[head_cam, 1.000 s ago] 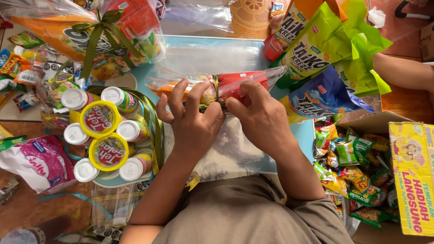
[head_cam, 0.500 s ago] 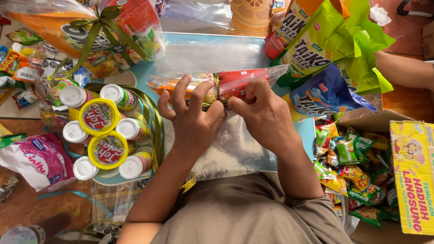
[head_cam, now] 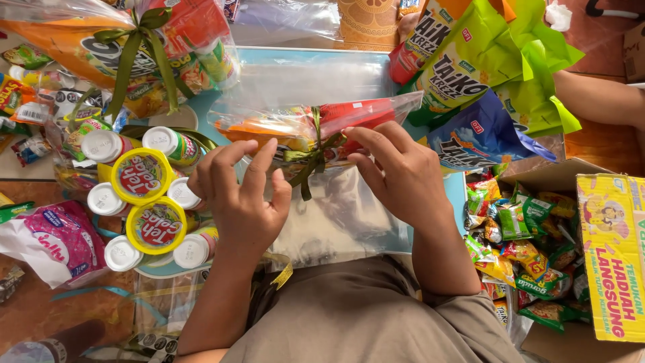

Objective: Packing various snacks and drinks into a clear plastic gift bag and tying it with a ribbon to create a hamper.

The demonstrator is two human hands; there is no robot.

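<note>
A clear plastic bag [head_cam: 265,128] holding orange and red snack packets lies across the light blue tabletop [head_cam: 295,60] in front of me. A dark green ribbon [head_cam: 310,153] is tied in a bow around its middle. My left hand [head_cam: 242,198] hovers just left of the bow, fingers spread, fingertips near the bag. My right hand [head_cam: 403,171] is just right of the bow, fingers apart, with the index fingertip touching the bag by the ribbon. Neither hand grips anything.
A bundle of white-capped bottles and yellow-lidded cups [head_cam: 141,202] stands at the left. A wrapped snack parcel with a green bow [head_cam: 134,47] is at top left. Green and blue snack bags [head_cam: 484,74], a cardboard box of small packets [head_cam: 524,222] and another person's arm [head_cam: 598,97] are at right.
Both hands were pinched together at the ribbon's knot. They have let go and moved apart, fingers spread, and the tied bow now shows between them.
</note>
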